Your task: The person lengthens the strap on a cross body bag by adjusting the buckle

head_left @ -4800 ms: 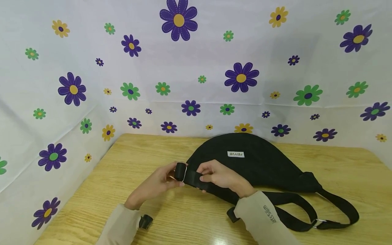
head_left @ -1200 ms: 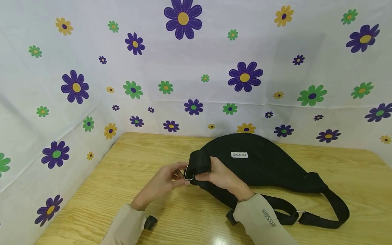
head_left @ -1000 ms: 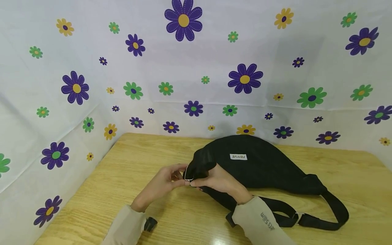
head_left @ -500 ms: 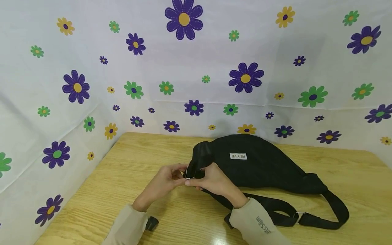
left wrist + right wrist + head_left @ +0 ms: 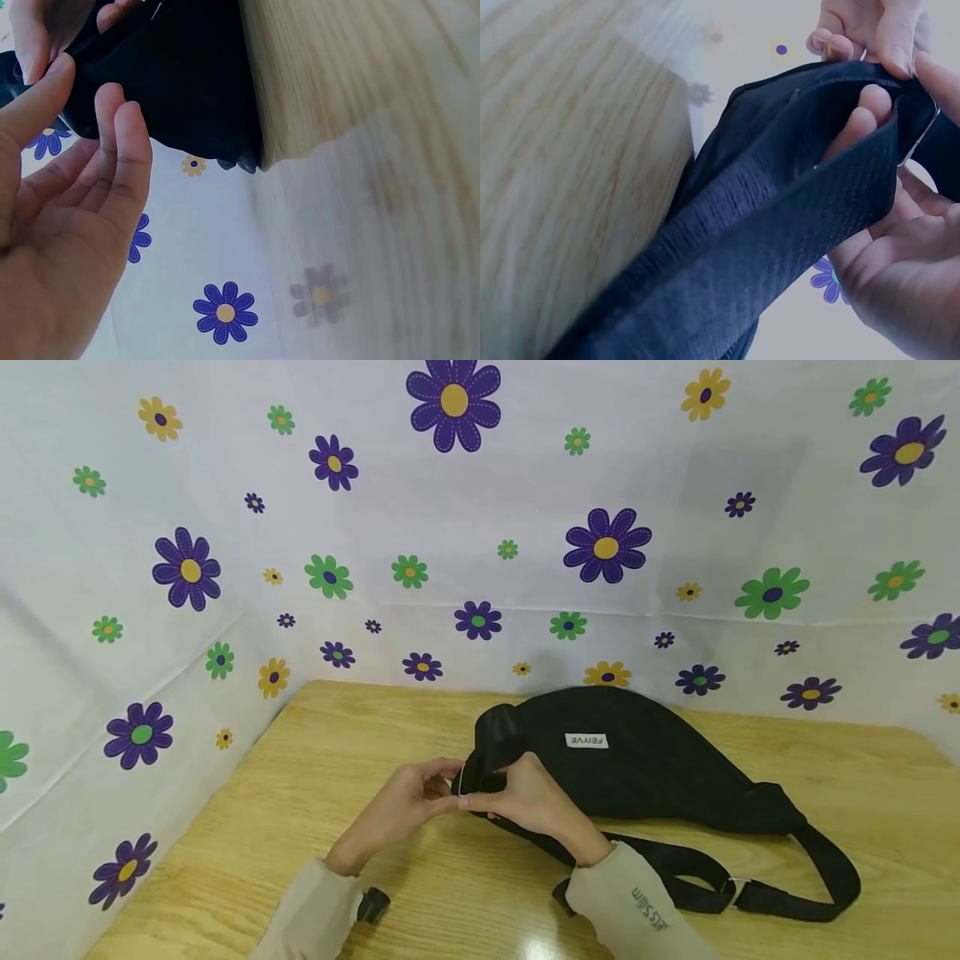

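Observation:
A black sling bag point(image 5: 637, 760) lies on the table, its white label upside down. At its left end, my left hand point(image 5: 408, 797) pinches the strap edge by a thin metal slide buckle point(image 5: 461, 779). My right hand point(image 5: 536, 797) holds the strap at the same buckle, its thumb tip meeting the left thumb. A loop of black webbing strap point(image 5: 498, 735) stands up above the right fingers. In the right wrist view, right fingertips point(image 5: 862, 120) poke inside the webbing loop, beside the metal buckle point(image 5: 920, 139). The left wrist view shows the left hand point(image 5: 82, 217) with several extended fingers.
The long strap point(image 5: 787, 902) curves over the table at the right, with a second metal slide buckle point(image 5: 737, 891). A flower-print cloth point(image 5: 360, 527) hangs behind and left of the wooden table point(image 5: 337, 727). Black pieces point(image 5: 372, 906) show beside both sleeves.
Since the earliest frame, webbing has risen into a tall loop above the buckle, and my right hand has moved left to it. The right-hand strap has shifted left. Lately both hands barely move.

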